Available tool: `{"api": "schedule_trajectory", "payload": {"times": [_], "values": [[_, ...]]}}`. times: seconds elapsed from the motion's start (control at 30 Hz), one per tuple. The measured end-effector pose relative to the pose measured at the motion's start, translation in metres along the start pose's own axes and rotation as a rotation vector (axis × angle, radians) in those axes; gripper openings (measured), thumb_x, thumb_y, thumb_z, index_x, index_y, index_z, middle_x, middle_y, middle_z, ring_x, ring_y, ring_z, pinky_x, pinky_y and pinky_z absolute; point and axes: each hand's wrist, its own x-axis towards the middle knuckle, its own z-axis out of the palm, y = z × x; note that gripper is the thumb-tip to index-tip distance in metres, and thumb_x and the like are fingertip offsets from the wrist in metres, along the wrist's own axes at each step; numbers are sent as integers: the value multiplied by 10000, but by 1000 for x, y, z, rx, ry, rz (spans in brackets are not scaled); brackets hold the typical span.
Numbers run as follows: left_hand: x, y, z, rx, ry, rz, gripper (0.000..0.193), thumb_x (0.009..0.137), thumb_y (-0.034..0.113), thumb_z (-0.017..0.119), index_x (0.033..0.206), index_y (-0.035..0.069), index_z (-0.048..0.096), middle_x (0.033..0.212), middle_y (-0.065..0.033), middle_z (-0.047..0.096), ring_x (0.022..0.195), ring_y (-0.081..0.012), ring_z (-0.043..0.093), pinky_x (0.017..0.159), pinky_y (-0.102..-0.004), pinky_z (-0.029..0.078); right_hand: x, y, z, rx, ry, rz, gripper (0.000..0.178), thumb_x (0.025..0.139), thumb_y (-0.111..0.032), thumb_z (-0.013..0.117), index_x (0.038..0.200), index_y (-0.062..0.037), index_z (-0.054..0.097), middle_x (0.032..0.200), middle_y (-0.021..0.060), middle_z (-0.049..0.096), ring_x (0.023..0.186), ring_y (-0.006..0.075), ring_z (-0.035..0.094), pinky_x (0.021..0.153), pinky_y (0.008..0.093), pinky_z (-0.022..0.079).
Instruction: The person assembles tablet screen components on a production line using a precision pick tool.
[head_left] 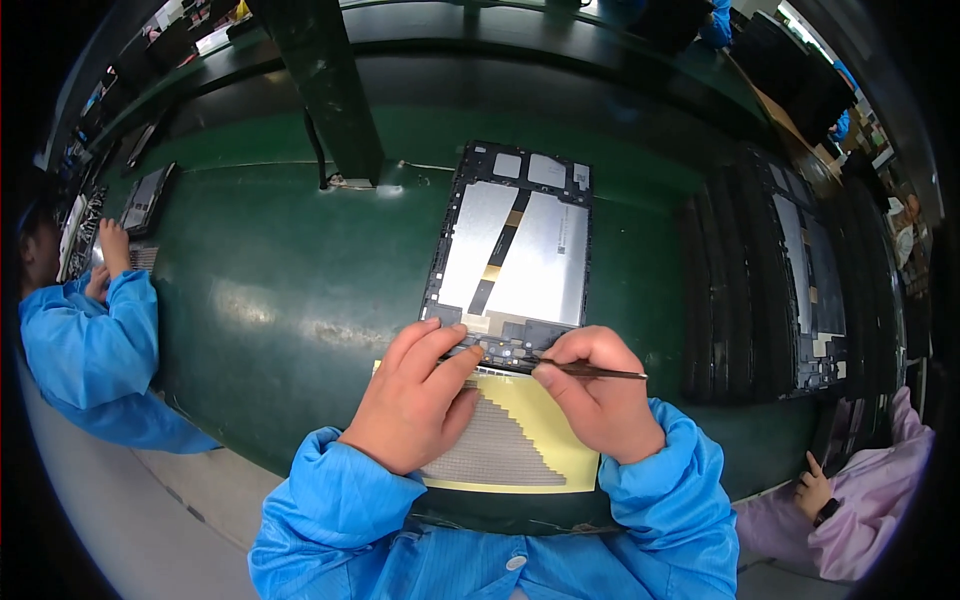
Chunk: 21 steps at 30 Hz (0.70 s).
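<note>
An opened tablet body (540, 250) with silver plates and a black ribbon cable down its middle lies on the green bench before me. My left hand (410, 405) rests its outstretched fingertips on the tablet's near edge, the fingers slightly apart. In my right hand (605, 415), thumb and fingers pinch dark tweezers (605, 372). Their tips reach the small parts along the near edge of the tablet. Anything between the tips is too small to make out. Under my hands lies a yellow backing sheet (560, 430) bearing rows of small grey stickers (490, 450).
At the right stands a row of black trays (720, 290), with another opened tablet (808, 270) beside them. A dark green post (325, 90) rises behind the bench. Co-workers in a blue sleeve (90, 340) at left and a pink sleeve (875, 500) at right sit close by.
</note>
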Motion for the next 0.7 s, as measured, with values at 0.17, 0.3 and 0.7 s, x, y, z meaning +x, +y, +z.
{"api": "schedule_trajectory", "payload": {"times": [0.17, 0.3, 0.7], "values": [[1, 1, -3, 0, -18, 3, 402, 696, 85, 709, 1078, 54, 590, 1180, -130, 522, 1141, -374, 458, 950, -442, 427, 2, -2, -4, -81, -35, 26, 129, 820, -3, 657, 889, 16, 551, 860, 87, 548, 780, 129, 573, 682, 250, 506], [3, 0, -4, -31, -12, -8, 459, 702, 86, 718, 1126, 25, 554, 1205, -166, 501, 1154, -382, 450, 970, -433, 410, -2, 4, -12, 217, 179, 26, 142, 810, 19, 653, 887, 10, 534, 846, 79, 577, 763, 123, 587, 683, 252, 508], [50, -18, 3, -617, 241, -758, 544, 887, 206, 599, 1250, -151, 408, 968, -178, 636, 903, -183, 610, 782, -280, 490, 9, 29, -34, 778, 409, 320, 129, 879, -44, 593, 941, -44, 480, 801, 65, 563, 701, 150, 595, 668, 295, 517]]}}
